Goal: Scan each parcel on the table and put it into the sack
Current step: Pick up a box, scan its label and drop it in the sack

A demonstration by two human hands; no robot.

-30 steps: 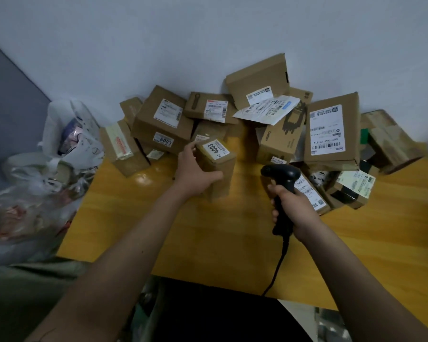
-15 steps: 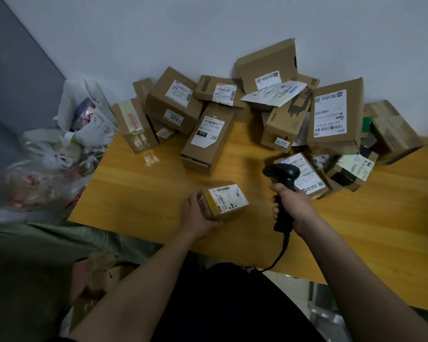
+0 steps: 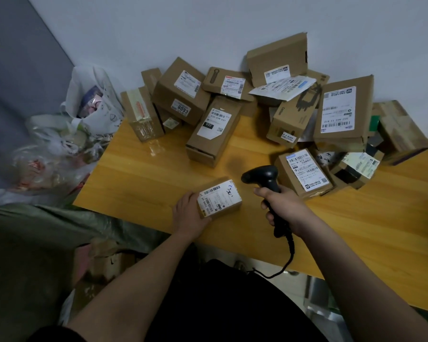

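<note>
- Parcel [image 3: 219, 198], small and label-up, lies on the table [image 3: 143, 178] near its front edge, gripped by the left hand [image 3: 188, 213].
- Right hand [image 3: 286, 208] clenches the scanner [image 3: 267, 180], its head just beside the label.
- Heaped boxes [image 3: 214, 130] behind; green sack [image 3: 59, 225] at left.

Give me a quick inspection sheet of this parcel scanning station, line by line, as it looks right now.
Surface: yellow wooden table, near part bare.
Job's things: small parcel, label up; parcel pile along the wall; green sack at the table's left.
Clutter: plastic bags beside the table.
Hands: left hand holds the small parcel; right hand grips the scanner, aimed at it.
Cables: scanner cord hangs over the near edge.
Surroundings: plain wall behind.
</note>
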